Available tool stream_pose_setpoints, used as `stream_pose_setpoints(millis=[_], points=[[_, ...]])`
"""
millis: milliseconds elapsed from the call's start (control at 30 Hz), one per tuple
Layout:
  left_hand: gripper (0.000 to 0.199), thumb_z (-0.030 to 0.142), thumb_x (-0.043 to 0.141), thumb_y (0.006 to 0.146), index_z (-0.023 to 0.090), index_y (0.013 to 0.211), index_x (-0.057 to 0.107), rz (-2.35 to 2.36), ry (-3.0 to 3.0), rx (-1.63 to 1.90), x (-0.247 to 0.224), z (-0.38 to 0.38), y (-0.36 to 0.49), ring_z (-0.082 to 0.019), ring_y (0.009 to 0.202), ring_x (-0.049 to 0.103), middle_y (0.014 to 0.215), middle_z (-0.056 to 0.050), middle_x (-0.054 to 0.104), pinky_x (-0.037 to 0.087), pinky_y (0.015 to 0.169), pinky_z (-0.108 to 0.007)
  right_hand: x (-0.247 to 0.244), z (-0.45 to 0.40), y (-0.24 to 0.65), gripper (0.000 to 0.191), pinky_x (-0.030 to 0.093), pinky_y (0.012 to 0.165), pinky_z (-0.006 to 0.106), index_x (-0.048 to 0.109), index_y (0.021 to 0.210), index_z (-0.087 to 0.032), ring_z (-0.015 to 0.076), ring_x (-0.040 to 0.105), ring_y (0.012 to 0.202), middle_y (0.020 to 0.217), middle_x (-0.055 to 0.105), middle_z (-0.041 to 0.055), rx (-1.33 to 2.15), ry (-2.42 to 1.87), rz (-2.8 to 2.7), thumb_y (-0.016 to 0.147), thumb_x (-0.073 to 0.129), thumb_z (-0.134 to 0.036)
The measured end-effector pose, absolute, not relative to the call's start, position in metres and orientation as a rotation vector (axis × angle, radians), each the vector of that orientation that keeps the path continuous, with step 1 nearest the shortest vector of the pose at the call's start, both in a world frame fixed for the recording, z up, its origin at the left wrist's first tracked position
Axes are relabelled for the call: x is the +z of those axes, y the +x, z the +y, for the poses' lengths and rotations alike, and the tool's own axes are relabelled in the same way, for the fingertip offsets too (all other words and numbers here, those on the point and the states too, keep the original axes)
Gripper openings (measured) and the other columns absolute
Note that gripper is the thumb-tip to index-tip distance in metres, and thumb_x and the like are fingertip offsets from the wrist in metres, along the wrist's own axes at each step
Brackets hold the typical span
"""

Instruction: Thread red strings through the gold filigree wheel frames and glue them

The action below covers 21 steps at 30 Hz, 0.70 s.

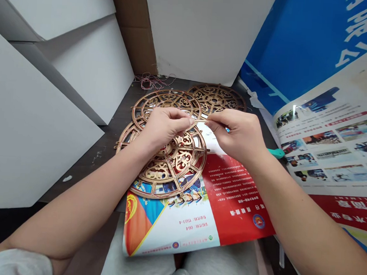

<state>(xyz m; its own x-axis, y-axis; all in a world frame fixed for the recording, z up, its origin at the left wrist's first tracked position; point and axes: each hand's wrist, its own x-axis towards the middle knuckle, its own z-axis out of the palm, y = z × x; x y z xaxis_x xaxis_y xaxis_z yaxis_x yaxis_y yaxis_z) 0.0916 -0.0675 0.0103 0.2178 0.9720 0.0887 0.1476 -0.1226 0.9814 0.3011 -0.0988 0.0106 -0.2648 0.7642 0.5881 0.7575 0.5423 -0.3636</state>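
A thin pale strip [199, 121] stretches across the short gap between my two hands; its exact kind is too small to tell. My left hand [165, 125] pinches one end between thumb and forefinger, its other fingers curled. At the opposite end my right hand [236, 130] is closed in a similar pinch. Beneath the left hand lies a round openwork wooden panel [183, 160] with scroll cutouts and spokes. A second openwork disc [141, 105] overlaps behind it, and a darker openwork disc [216, 98] lies farther back. The left hand and forearm cover part of the front panel.
A printed poster sheet [242, 200] lies under the panels and hangs over the front edge. Tangled red and white thread [151, 81] sits at the back left. A teal handle [276, 153] shows beside my right wrist. White boards [206, 30] and a curled poster [337, 140] enclose the dark table.
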Motion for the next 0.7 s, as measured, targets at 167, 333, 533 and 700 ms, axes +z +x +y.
stream_pose_setpoints(millis=[167,333,533,700], points=[[0.013,0.029,0.083,0.074,0.016,0.077,0.080,1.103,1.505,1.038,0.009,-0.067,0.091,-0.012,0.056,0.053,0.061,-0.001,0.064,0.041,0.052,-0.026,0.010,-0.099,0.301,0.018,0.048,0.071,0.036,0.078,0.086,-0.025,0.0223,0.068,0.077,0.083,0.077,0.0055,0.013,-1.230,-2.039,0.097,0.064,-0.028],[0.015,0.030,0.084,0.074,0.016,0.076,0.079,1.114,1.501,1.032,0.010,-0.068,0.091,-0.012,0.056,0.053,0.062,-0.002,0.065,0.041,0.053,-0.026,0.009,-0.098,0.301,0.018,0.048,0.071,0.036,0.077,0.084,-0.025,0.0227,0.068,0.078,0.084,0.077,0.0058,0.037,-1.233,-2.036,0.097,0.064,-0.028],[0.017,0.032,0.085,0.076,0.017,0.081,0.081,0.994,1.438,1.020,0.002,-0.061,0.089,-0.012,0.056,0.053,0.063,-0.001,0.064,0.042,0.054,-0.026,0.008,-0.096,0.303,0.014,0.049,0.070,0.036,0.078,0.089,-0.024,0.0221,0.069,0.077,0.086,0.078,0.0056,0.083,-1.191,-1.996,0.096,0.066,-0.026],[0.019,0.035,0.086,0.078,0.019,0.086,0.082,0.945,1.452,1.013,-0.001,-0.055,0.085,-0.013,0.058,0.056,0.065,-0.001,0.066,0.044,0.057,-0.027,0.007,-0.094,0.305,0.014,0.050,0.069,0.036,0.078,0.089,-0.025,0.0222,0.070,0.076,0.087,0.079,0.0051,0.110,-1.205,-1.973,0.096,0.067,-0.028]])
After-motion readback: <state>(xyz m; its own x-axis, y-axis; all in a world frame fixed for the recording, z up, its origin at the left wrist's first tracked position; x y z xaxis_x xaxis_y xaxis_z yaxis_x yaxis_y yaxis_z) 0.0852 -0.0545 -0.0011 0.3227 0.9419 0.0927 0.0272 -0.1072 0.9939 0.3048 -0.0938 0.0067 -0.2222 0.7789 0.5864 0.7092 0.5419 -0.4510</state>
